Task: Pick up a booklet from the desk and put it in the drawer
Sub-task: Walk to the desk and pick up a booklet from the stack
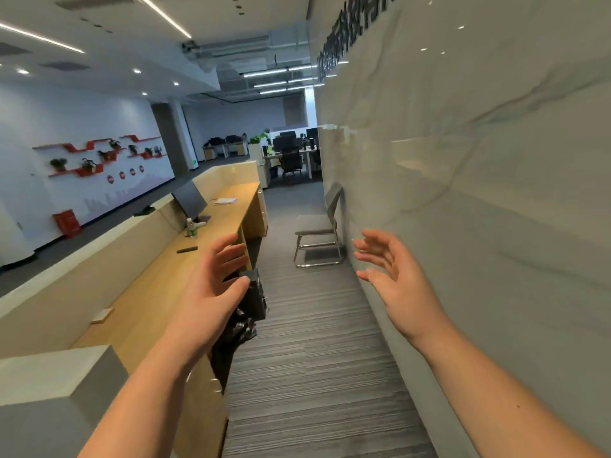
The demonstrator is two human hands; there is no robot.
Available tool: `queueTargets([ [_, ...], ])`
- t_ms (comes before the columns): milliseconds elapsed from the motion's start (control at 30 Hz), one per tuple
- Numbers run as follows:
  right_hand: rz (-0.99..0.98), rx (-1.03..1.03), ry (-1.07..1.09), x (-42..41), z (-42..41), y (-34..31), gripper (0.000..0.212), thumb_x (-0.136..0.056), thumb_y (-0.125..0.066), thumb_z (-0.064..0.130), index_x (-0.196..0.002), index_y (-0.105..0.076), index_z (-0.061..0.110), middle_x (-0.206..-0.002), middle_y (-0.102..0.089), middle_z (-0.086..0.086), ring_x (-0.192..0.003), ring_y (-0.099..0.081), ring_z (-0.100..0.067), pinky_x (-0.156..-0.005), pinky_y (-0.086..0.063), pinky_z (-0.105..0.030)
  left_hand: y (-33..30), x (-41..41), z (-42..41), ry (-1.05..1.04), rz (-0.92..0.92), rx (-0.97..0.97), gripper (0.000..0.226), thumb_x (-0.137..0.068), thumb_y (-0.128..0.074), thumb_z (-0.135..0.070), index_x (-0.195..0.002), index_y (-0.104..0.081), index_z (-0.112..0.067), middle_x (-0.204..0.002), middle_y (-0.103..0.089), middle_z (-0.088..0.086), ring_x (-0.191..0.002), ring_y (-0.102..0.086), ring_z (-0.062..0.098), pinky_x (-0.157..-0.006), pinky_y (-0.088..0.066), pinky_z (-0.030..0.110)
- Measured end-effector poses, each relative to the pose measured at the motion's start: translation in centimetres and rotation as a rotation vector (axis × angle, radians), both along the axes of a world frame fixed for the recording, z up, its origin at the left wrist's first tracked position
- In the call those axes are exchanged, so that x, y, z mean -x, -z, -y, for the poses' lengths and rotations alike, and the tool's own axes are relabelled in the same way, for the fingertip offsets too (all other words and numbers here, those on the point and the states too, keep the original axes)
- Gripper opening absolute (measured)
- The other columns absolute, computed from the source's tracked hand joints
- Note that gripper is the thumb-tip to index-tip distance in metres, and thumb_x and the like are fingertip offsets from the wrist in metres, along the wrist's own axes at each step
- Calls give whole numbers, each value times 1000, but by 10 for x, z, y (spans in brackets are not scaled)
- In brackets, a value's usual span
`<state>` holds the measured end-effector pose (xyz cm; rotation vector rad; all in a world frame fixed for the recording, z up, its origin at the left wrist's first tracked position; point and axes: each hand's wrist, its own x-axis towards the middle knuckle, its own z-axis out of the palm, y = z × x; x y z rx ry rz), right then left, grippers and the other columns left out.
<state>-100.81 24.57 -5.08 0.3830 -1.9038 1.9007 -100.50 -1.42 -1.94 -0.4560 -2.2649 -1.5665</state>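
While both hands' fingers [228,251] spread empty, booklet [225,201] lies far ahead on desk [158,285].

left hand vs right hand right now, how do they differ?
The left hand hangs over the wooden desk's front edge; the right hand is out over the carpet beside the marble wall. The left hand shows its back, the right hand its palm. Shared: both open with fingers spread, both empty, raised to about the same height.
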Motion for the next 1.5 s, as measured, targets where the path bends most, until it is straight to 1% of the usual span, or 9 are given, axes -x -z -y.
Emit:
queueTargets([
  [133,-11,-43,14,129,-13,15,56,-90,-52,-9,-113,-52,42,-119,-61,7,-111,-62,-6,-96,-48,-27,18,139,-21,0,3,-11,60,-90,-61,-3,-129,-41,-44,-129,-54,-17,-123,-54,8,-102,-44,33],
  [267,15,-69,-18,252,-19,9,53,-91,-50,-5,-118,-54,41,-122,-61,8,-116,-59,-7,-103,-49,-41,15,262,-33,-13,17,-16,59,-90,-62,-6,-130,-42,-44,-126,-53,-24,-120,-55,6,-104,-45,38],
  [367,8,-140,-67,352,-11,-8,50,-94,-49,-2,-126,-52,37,-127,-58,12,-120,-55,-4,-105,-48,-39,2,358,-27,-31,8,-41,60,-90,-62,-5,-121,-42,-53,-124,-54,-25,-119,-55,4,-103,-44,35],
  [533,21,-208,-117,504,15,-14,51,-96,-48,2,-133,-47,37,-133,-55,13,-124,-53,-3,-105,-48,-35,2,497,5,-104,6,-55,59,-90,-61,-3,-131,-42,-41,-127,-55,-18,-120,-56,8,-100,-46,33],
  [667,7,-207,-143,633,46,-1,52,-96,-47,1,-131,-47,39,-132,-55,14,-125,-52,-2,-104,-48,-33,17,617,38,-120,-18,-38,58,-90,-62,-7,-128,-41,-46,-132,-53,-17,-121,-55,6,-100,-46,31],
  [900,78,-163,-142,861,107,14,53,-94,-48,-1,-134,-49,33,-133,-56,11,-126,-52,-4,-107,-46,-42,27,842,95,-166,15,3,59,-90,-62,-7,-137,-39,-34,-135,-52,-10,-121,-53,5,-89,-46,15],
  [1167,162,-94,-113,1099,114,40,58,-93,-47,-7,-121,-52,44,-130,-58,10,-124,-54,-7,-107,-45,-43,47,1089,108,-143,95,3,60,-90,-62,-8,-120,-43,-57,-125,-55,-24,-119,-55,-2,-95,-47,22],
  [1400,147,-136,-132,1338,107,72,56,-91,-48,-7,-131,-50,32,-130,-57,9,-123,-55,-6,-104,-48,-32,76,1320,95,-162,124,4,58,-90,-62,-7,-128,-42,-47,-126,-54,-24,-120,-55,2,-97,-45,26],
  [1500,149,-169,-190,1438,113,65,55,-92,-48,-8,-134,-48,28,-131,-56,7,-123,-54,-6,-91,-50,-16,70,1411,97,-179,126,22,58,-91,-61,-6,-130,-41,-44,-126,-53,-24,-121,-53,0,-95,-44,19],
])
